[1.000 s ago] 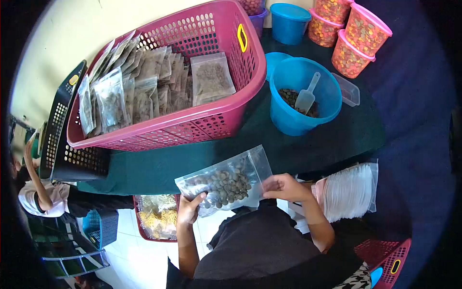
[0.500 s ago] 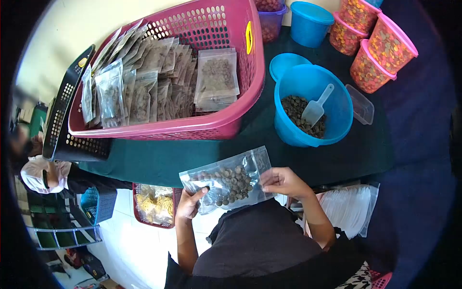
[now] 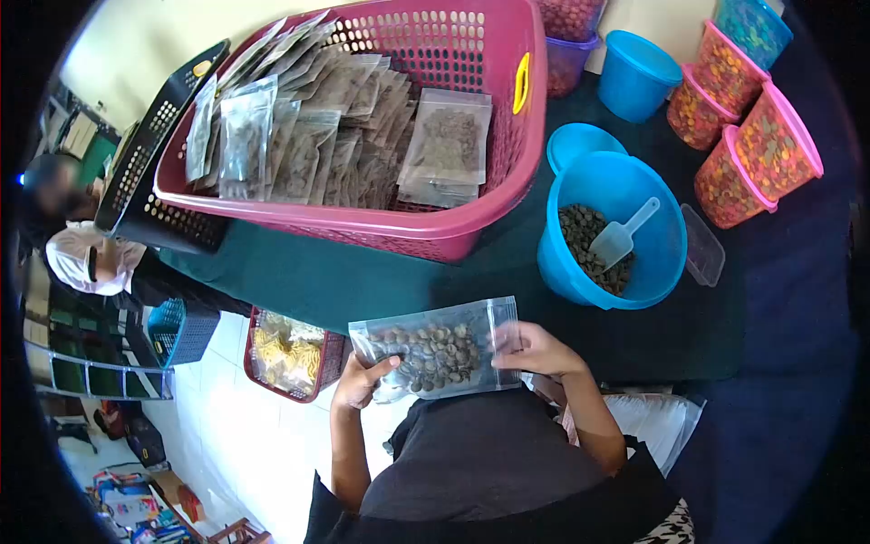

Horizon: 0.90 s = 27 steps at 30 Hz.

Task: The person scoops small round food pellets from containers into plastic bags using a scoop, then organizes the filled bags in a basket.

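Note:
A clear zip bag [image 3: 424,343] holding dark brown round pellets lies sideways in front of my torso. My left hand [image 3: 361,383] grips its bottom end, thumb on top. At the other end, my right hand [image 3: 536,350] pinches the bag by its zip strip; those fingers are slightly blurred. Beyond the bag stands a blue tub [image 3: 666,272] with similar dark pellets [image 3: 580,238] inside. A translucent scoop [image 3: 614,245] rests in the pellets.
A pink basket [image 3: 435,222] full of packed bags [image 3: 308,150] stands on the green-covered table [image 3: 299,281]. Tubs of coloured pieces [image 3: 761,136] and a blue container [image 3: 639,77] line the back right. A red crate [image 3: 304,394] is on the floor; a person [image 3: 86,258] is at left.
My right hand has shifted slightly along the zip end, and the bag has turned to lie more level. The camera view has tilted, so the basket and tubs appear farther right.

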Each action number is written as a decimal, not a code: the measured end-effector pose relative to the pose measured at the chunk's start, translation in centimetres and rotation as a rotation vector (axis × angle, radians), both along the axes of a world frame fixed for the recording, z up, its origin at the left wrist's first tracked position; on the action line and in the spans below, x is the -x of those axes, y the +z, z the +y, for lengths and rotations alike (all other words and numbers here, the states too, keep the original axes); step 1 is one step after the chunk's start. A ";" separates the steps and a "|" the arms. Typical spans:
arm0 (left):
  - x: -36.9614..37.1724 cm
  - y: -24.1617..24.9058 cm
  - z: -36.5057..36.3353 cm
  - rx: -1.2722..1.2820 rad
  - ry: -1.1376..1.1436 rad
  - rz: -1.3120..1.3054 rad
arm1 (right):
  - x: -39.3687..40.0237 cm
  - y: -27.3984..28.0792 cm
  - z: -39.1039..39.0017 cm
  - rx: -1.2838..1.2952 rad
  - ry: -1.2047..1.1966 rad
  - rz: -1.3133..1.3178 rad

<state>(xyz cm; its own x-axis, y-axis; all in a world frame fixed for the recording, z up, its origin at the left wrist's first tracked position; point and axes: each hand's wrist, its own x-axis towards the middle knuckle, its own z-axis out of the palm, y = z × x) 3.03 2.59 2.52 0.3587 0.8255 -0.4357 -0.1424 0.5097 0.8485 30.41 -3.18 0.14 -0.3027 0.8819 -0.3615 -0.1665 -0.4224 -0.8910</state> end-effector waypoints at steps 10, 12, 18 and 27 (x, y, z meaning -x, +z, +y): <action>1.3 -1.0 -1.2 -0.007 0.023 -0.008 | 1.9 -0.4 0.3 -0.140 -0.143 -0.156; 1.9 -1.4 -1.3 0.010 0.014 -0.008 | 2.5 -0.2 0.0 -0.150 -0.141 -0.223; 3.2 -1.8 -1.5 0.070 -0.010 -0.054 | 4.3 1.5 0.2 -0.159 -0.331 0.011; 6.2 -2.1 -1.0 0.107 -0.082 -0.105 | 6.9 1.1 -0.6 -0.260 -0.348 -0.089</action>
<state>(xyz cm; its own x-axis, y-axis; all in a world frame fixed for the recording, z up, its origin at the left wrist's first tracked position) -3.14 1.56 0.41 0.4714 0.7425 -0.4759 -0.1819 0.6099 0.7714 23.54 -3.74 1.25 0.0510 0.9908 -0.1250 -0.1767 -0.1143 -0.9776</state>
